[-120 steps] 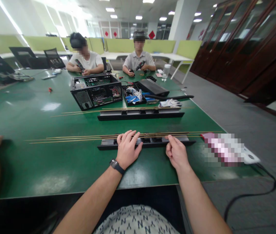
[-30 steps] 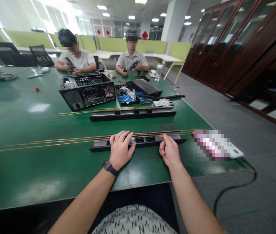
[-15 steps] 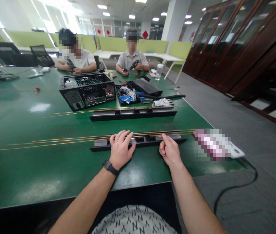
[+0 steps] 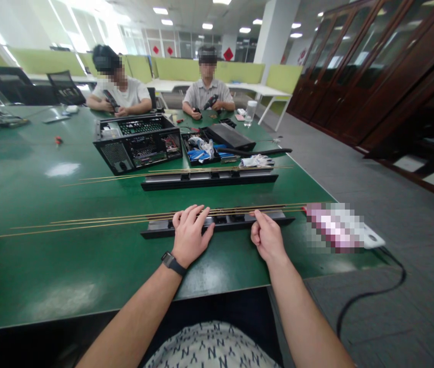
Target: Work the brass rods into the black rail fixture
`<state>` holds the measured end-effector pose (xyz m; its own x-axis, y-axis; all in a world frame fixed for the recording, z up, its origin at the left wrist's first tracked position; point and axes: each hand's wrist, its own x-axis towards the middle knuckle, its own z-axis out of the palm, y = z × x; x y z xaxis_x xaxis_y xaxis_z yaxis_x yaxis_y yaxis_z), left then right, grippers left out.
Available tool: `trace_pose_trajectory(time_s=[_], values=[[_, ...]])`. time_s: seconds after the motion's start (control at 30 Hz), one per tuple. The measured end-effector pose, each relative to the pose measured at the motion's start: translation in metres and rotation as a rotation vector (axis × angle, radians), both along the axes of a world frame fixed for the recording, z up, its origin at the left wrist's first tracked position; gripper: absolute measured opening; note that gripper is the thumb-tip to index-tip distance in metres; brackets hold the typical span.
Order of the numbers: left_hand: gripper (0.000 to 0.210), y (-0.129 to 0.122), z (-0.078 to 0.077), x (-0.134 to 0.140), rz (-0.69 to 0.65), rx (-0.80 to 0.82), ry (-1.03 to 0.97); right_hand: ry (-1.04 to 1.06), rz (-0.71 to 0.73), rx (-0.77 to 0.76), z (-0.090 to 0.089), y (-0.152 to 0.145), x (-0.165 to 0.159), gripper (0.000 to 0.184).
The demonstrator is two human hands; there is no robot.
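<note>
A long black holder (image 4: pixel 222 230) with a silvery inner strip lies across the green table (image 4: pixel 98 271) in front of me. Several thin gold-coloured rods (image 4: pixel 98 220) rest along its top and reach well past its left end. My left hand (image 4: pixel 193 230) lies over the holder's left half, fingers spread across the rods, thumb out to the side. Toward the right end, my right hand (image 4: pixel 268 236) is closed, its index fingertip at the rods. Anything inside its curled fingers is hidden.
Farther back lies a second holder (image 4: pixel 209 183) with more rods. Beyond it are an open computer case (image 4: pixel 138 145), a tray of blue-white gloves (image 4: pixel 201 151) and a white glove (image 4: pixel 257 161). A blurred pink packet (image 4: pixel 330 227) sits right, beside a power strip (image 4: pixel 374 238). Two people sit opposite.
</note>
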<state>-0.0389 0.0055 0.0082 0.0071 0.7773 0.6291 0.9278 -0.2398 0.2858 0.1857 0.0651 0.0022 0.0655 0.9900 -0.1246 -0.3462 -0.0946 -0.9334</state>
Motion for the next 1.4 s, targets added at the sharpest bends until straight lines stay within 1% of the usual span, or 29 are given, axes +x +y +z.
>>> trace_pose_trajectory(time_s=[0.23, 0.53, 0.87, 1.1, 1.4], values=[[0.038, 0.0003, -0.0006, -0.0004, -0.004, -0.003, 0.004, 0.027, -0.035, -0.02, -0.0004, 0.0007, -0.0004, 0.045], [0.038, -0.0003, 0.0006, 0.0001, -0.006, -0.01, -0.002, 0.028, -0.061, 0.001, -0.0038, 0.0019, 0.0002, 0.039], [0.037, -0.0004, 0.0003, 0.0003, -0.002, -0.01, -0.003, 0.035, -0.029, 0.003, -0.0042, 0.0028, 0.0025, 0.038], [0.038, -0.0007, 0.001, 0.0004, -0.001, -0.007, 0.001, 0.012, 0.021, 0.013, -0.0038, 0.0019, 0.0023, 0.037], [0.039, -0.0001, 0.0004, 0.0001, -0.004, -0.016, -0.006, 0.025, -0.052, -0.006, -0.002, 0.0016, -0.0003, 0.041]])
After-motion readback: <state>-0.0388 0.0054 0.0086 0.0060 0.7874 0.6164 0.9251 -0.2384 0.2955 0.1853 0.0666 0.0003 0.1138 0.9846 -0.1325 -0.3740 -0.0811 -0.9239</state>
